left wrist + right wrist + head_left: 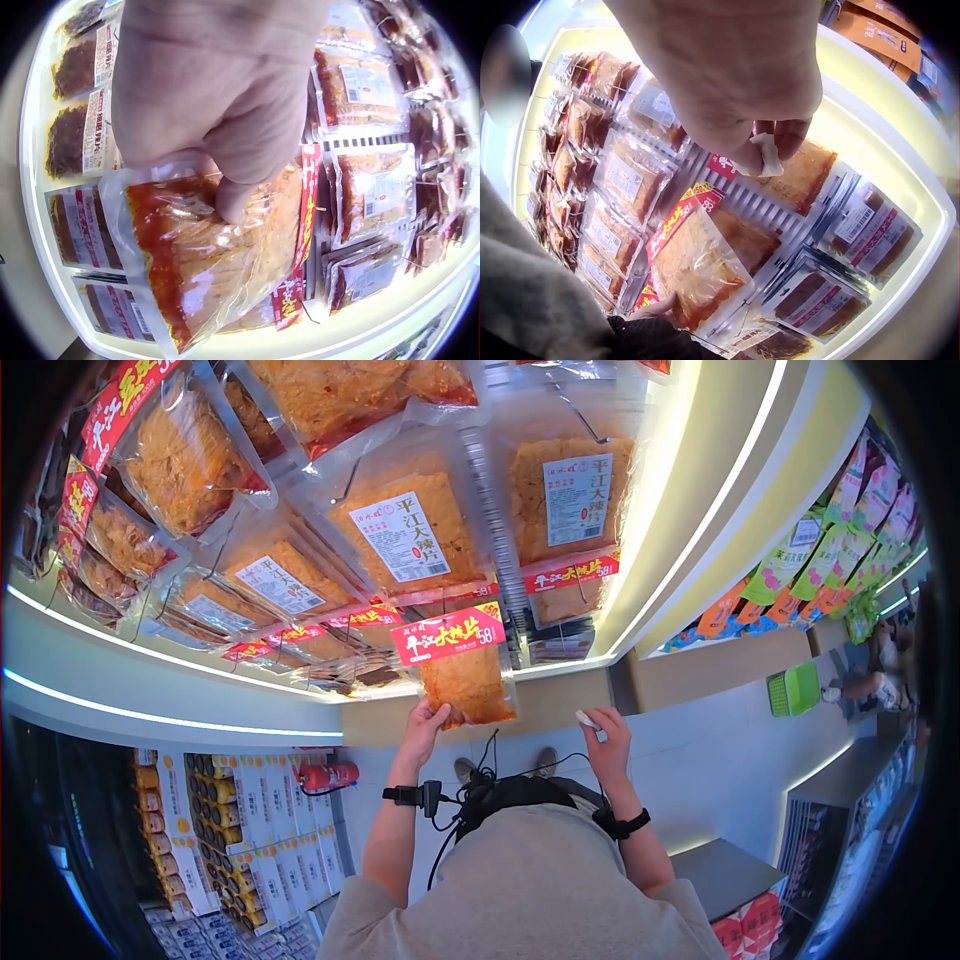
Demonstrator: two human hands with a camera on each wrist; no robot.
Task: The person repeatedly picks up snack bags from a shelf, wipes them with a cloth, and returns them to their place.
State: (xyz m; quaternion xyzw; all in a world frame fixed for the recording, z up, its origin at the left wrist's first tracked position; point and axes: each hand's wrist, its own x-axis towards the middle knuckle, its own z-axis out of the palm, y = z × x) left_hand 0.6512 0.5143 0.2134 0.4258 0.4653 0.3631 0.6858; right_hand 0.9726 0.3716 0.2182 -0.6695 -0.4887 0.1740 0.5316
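My left hand [427, 730] grips the lower left corner of a clear packet of flat orange-brown spicy snack slices [465, 685]. That packet has a red and yellow header label and hangs in front of the shelf display. In the left wrist view the thumb lies across the packet's [202, 255] front, and oily red sauce shows along one side. To the right, my right hand [610, 740] pinches a small crumpled white tissue [587, 720] between thumb and fingers. The right wrist view shows the tissue [766, 154] in front of the hanging packets.
More snack packets [400, 535] hang from metal hooks on the lit display. A red fire extinguisher [328, 776] and stacked jars [225, 810] stand at lower left. A green basket [793, 690] is on the floor at right, near another person. A dark-topped counter [715, 875] stands behind me.
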